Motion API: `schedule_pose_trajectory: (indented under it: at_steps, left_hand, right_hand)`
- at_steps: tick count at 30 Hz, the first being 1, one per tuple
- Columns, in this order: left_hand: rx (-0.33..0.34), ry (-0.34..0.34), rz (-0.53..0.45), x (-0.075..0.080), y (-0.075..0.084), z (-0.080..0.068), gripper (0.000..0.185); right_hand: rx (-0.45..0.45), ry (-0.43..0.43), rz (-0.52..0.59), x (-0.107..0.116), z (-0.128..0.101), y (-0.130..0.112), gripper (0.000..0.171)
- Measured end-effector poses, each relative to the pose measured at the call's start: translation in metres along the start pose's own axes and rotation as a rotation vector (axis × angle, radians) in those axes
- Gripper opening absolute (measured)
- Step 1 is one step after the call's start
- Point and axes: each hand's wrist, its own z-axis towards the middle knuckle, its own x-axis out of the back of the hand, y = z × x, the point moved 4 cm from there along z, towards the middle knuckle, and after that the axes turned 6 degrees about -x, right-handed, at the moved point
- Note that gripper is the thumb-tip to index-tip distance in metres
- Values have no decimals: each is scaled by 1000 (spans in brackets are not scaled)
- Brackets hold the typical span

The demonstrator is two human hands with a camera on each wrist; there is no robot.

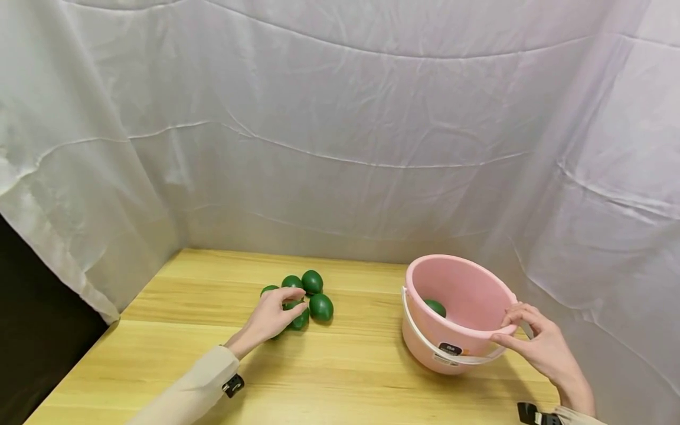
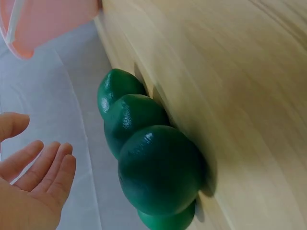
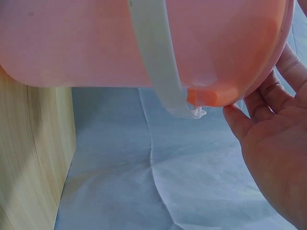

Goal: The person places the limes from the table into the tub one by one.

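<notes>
A cluster of several dark green limes (image 1: 321, 307) lies on the wooden table, left of the middle. My left hand (image 1: 273, 313) hovers just over them, thumb and fingers apart. In the left wrist view that hand (image 2: 36, 177) is clear of the limes (image 2: 160, 170) and its palm is bare. At the right stands a pink bucket (image 1: 425, 339) with a white handle (image 1: 419, 333) hanging down its front. One more lime (image 1: 435, 307) shows inside it, partly hidden by the near rim. My right hand (image 1: 547, 348) pinches the bucket's right rim, thumb outside and fingers over the edge.
Grey-white cloth (image 1: 340, 147) hangs behind the table (image 1: 340, 383) and along both sides. The table's left edge runs beside a dark area (image 1: 37, 319). Bare wood lies between the limes and the bucket.
</notes>
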Motion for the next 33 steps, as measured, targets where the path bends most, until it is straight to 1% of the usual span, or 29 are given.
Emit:
schedule_pose_trajectory:
  at_steps: [3,8,13,20,25,31,33]
  left_hand:
    - [28,-4,-7,3,-5,-3,36]
    - [72,-8,27,8,-13,-8,39]
    - [109,8,70,12,-22,-12,41]
    - [110,19,134,17,-31,-16,42]
    - [134,16,188,20,-35,-18,44]
    - [177,-14,235,19,-42,-21,53]
    - [174,-25,276,18,-43,-22,55]
  right_hand:
    - [-5,-1,1,0,0,1,29]
    - [-3,0,0,0,0,1,29]
    - [1,8,-5,0,0,0,29]
    - [2,6,-6,0,0,0,29]
    - [13,4,-2,0,1,-1,29]
    - [20,2,-4,0,1,-1,29]
    - [20,2,-5,0,2,-2,29]
